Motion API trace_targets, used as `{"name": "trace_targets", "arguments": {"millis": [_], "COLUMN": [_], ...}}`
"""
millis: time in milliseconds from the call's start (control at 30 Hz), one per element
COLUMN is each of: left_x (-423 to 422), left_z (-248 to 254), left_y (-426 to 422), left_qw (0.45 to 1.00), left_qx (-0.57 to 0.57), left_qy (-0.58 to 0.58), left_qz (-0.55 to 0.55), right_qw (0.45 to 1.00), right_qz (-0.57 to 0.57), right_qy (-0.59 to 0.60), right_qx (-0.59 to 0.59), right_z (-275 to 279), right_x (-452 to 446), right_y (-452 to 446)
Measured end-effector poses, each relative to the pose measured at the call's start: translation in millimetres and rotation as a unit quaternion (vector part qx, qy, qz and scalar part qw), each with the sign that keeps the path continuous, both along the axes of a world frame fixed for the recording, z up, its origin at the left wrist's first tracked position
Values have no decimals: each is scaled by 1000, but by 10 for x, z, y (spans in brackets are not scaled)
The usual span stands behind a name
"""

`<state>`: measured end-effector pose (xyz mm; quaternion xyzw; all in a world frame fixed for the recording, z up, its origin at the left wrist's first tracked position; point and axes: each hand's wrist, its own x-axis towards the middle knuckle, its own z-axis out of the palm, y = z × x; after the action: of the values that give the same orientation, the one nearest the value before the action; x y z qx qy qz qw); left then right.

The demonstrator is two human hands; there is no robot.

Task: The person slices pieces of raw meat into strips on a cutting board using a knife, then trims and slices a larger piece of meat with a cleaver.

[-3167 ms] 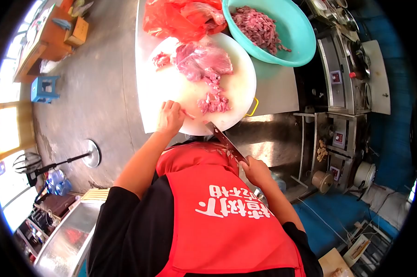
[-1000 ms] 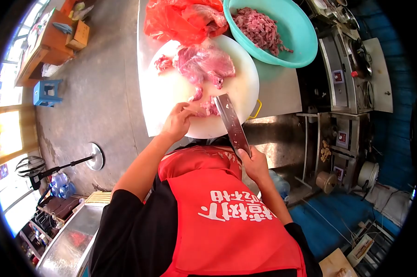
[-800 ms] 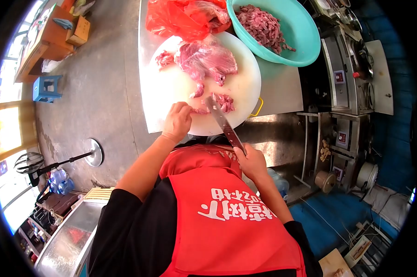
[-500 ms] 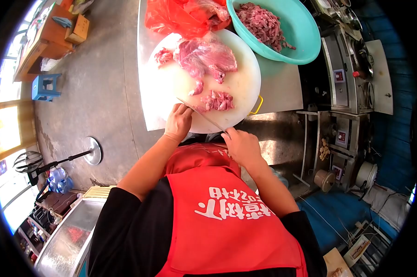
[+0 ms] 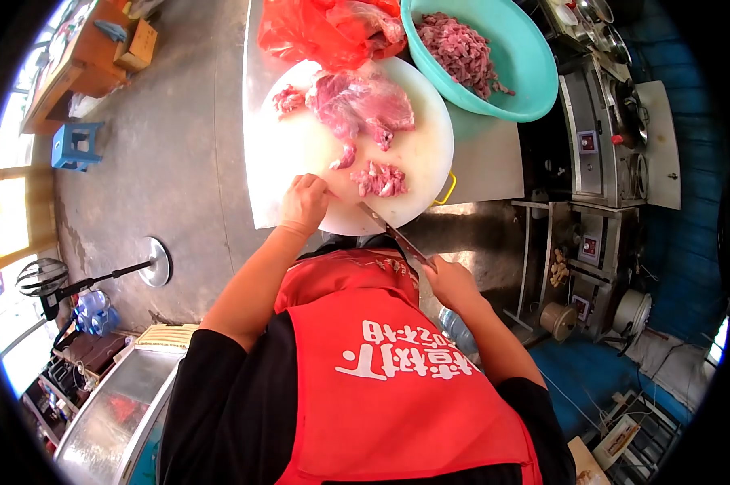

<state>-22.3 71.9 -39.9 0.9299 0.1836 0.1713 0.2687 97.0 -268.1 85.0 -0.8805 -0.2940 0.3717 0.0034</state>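
Observation:
My right hand (image 5: 452, 283) grips a knife (image 5: 399, 238) by its handle, out past the near edge of the round white cutting board (image 5: 300, 145). The blade slants up and left, its tip over the board. On the board's near left rim is my left hand (image 5: 307, 200), fingers curled together; whatever they pinch is too small to make out. Beyond the knife tip lies a small pile of cut meat pieces (image 5: 381, 179). A large piece of raw meat (image 5: 361, 105) rests farther back, with a smaller chunk (image 5: 289, 99) to its left.
Behind the board sits a red plastic bag (image 5: 316, 32) with more meat. A turquoise basin (image 5: 531, 73) holding sliced meat (image 5: 458, 52) stands at the back right. A yellow handle (image 5: 447, 189) sticks out at the board's right. Left on the floor is a blue stool (image 5: 76, 145).
My right hand has moved right and toward my body, drawing the knife away from my left hand. The blade now shows its broad side. My left hand has shifted slightly left.

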Motion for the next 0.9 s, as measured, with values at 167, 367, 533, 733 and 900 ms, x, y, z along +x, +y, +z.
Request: {"name": "trace_targets", "arguments": {"millis": [167, 367, 533, 733, 900], "left_x": [279, 493, 436, 773, 762], "left_z": [531, 251, 579, 338, 594], "left_y": [-249, -332, -226, 29, 175], "left_qw": [962, 989, 983, 990, 965], "left_qx": [-262, -53, -179, -100, -224], "left_qy": [-25, -78, -46, 68, 122], "left_qz": [79, -114, 1, 68, 65], "right_qw": [992, 940, 910, 919, 951], "right_qz": [-74, -254, -311, -299, -218], "right_qy": [66, -5, -27, -31, 27], "right_qx": [82, 227, 273, 256, 217], "right_z": [97, -4, -163, 2, -5], "right_x": [135, -235, -424, -471, -438], "right_y": [-106, 30, 138, 244, 250]}}
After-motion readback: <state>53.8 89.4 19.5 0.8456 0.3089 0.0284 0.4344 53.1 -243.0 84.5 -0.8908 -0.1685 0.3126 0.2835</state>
